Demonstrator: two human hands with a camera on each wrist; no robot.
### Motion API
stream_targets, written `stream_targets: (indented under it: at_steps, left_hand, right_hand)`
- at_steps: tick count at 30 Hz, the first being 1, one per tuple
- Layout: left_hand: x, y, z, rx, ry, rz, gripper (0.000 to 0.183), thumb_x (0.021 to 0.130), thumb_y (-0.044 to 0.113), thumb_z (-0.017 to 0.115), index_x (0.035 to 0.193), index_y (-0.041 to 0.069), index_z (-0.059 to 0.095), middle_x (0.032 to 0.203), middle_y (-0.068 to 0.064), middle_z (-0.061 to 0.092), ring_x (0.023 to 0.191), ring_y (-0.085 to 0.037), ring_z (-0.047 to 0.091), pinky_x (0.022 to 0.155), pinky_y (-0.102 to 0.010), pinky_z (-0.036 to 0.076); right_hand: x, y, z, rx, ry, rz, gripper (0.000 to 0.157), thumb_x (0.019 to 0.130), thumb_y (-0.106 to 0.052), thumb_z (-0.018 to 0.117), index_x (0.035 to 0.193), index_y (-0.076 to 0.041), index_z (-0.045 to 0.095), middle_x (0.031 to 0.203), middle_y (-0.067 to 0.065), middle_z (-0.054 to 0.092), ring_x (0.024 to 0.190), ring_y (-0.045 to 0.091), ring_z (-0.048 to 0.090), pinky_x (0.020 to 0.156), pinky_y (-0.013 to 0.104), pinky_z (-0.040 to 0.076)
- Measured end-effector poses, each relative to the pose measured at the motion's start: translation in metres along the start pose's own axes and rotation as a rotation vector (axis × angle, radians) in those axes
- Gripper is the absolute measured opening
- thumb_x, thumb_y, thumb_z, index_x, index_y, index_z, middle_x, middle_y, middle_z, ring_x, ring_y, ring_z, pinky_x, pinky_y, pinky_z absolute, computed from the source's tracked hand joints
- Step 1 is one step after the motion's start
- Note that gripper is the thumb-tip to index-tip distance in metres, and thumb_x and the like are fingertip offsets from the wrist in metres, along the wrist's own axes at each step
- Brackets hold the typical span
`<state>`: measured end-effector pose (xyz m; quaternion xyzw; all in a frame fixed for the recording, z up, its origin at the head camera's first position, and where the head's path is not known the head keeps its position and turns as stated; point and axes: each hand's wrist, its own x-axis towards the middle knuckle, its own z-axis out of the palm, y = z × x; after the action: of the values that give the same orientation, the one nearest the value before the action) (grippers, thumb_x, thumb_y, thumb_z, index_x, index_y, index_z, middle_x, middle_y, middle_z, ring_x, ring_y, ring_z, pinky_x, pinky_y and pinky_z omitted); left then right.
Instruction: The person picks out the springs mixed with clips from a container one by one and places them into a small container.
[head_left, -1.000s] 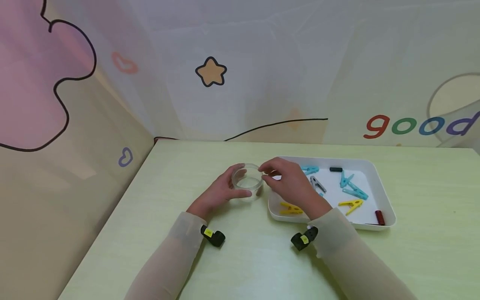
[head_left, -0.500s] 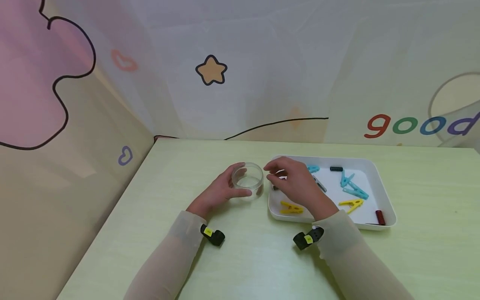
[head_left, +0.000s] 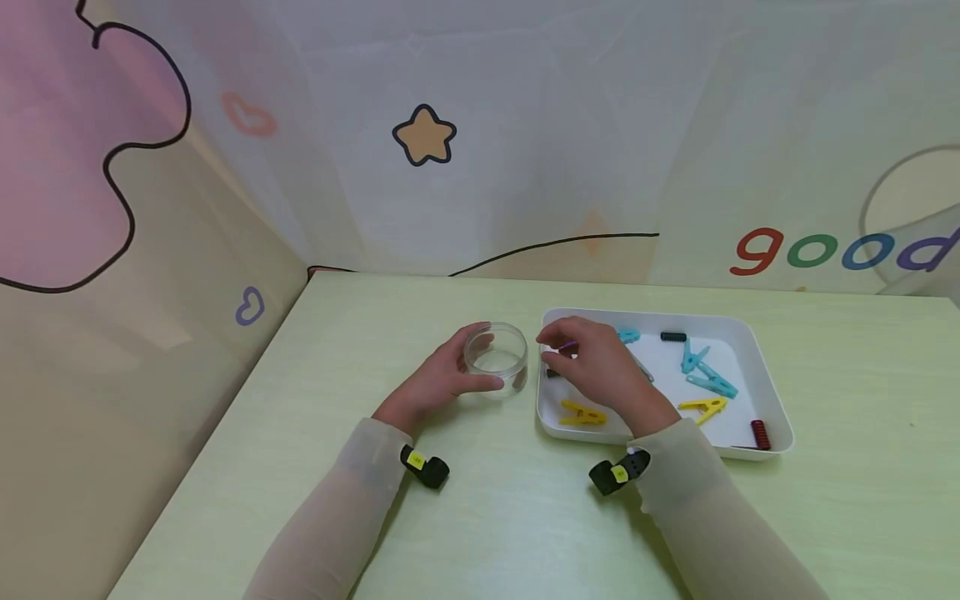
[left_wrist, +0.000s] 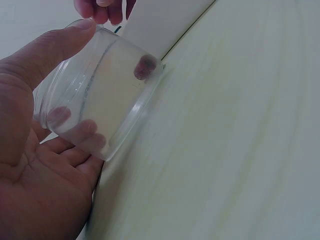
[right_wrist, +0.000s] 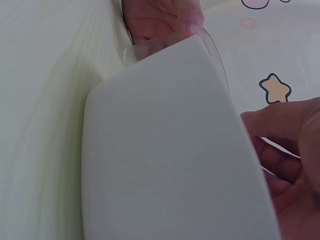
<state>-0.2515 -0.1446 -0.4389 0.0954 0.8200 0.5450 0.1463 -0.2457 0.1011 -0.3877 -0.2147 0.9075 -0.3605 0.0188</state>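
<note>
My left hand [head_left: 442, 375] grips a clear round jar [left_wrist: 117, 92] around its side, thumb near the rim and fingers behind the wall. The jar is upright on the table in the head view. A reddish patch shows through its wall in the left wrist view; I cannot tell what it is. My right hand [head_left: 596, 362] hovers over the left part of a white tray [head_left: 753, 375], fingers loosely bent and thumb apart from them. Nothing is visibly held there. A small purple bit and a dark piece show by its fingers, partly hidden.
In the tray lie yellow clips [head_left: 582, 414], blue clips [head_left: 711, 383], a black spring [head_left: 673, 337] and a dark red spring [head_left: 761, 434]. The tray's raised wall [right_wrist: 165, 150] stands between the right hand and the jar. A printed cloth [head_left: 525, 150] hangs behind the table.
The right hand has drawn back from the jar's rim, moving right over the tray. The left hand and the jar have stayed in place.
</note>
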Motion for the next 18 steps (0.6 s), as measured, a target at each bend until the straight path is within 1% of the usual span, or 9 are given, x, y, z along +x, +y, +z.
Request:
stream_targets:
  at_steps: [10,18]
  left_hand:
    - [0.0004,-0.0004,-0.0004,0.008,-0.001,0.001,0.085,0.077,0.036,0.082,0.145,0.039,0.031,0.149,0.009,0.043,0.142,-0.015,0.035,0.118,-0.045,0.028]
    - [0.0002,-0.0007,-0.0008,0.014,-0.004,0.003,0.087,0.075,0.038,0.083,0.145,0.038,0.031,0.149,0.009,0.043,0.142,-0.014,0.036,0.118,-0.043,0.028]
  right_hand:
    - [0.0015,0.0041,0.0007,-0.025,-0.042,0.064,0.019,0.092,-0.018,0.067,0.11,-0.012,0.067,0.111,0.005,0.069,0.102,0.024,0.064,0.092,0.042,0.054]
    - [0.0031,0.0054,0.0006,-0.058,-0.099,0.122,0.018,0.092,-0.019,0.066,0.108,-0.012,0.067,0.107,0.005,0.068,0.101,0.023,0.061,0.093,0.042,0.052]
